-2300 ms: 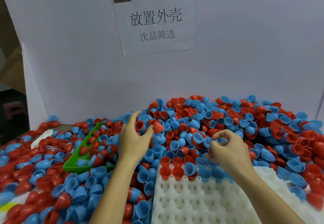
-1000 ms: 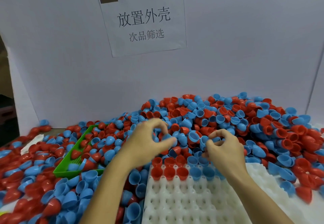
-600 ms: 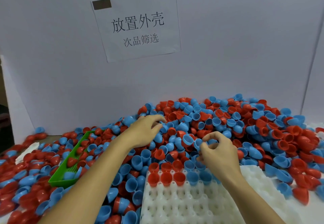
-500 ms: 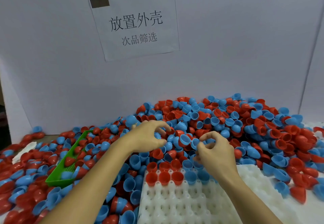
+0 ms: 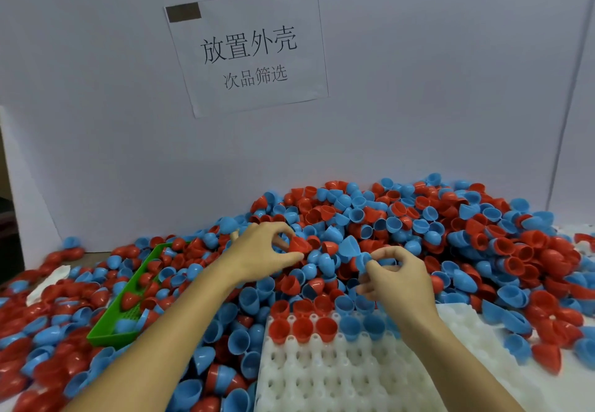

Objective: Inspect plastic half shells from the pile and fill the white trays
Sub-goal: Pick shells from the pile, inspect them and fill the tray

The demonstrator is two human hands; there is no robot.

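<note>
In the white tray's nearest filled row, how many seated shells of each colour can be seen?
Red half shells: 3
Blue half shells: 2
Total: 5 in view in the white tray; the right hand and its wrist may hide more.

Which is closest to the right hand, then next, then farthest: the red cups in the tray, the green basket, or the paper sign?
From the right hand:
1. Red cups in the tray, just below-left.
2. Green basket, far left.
3. Paper sign, up on the back wall.
</note>
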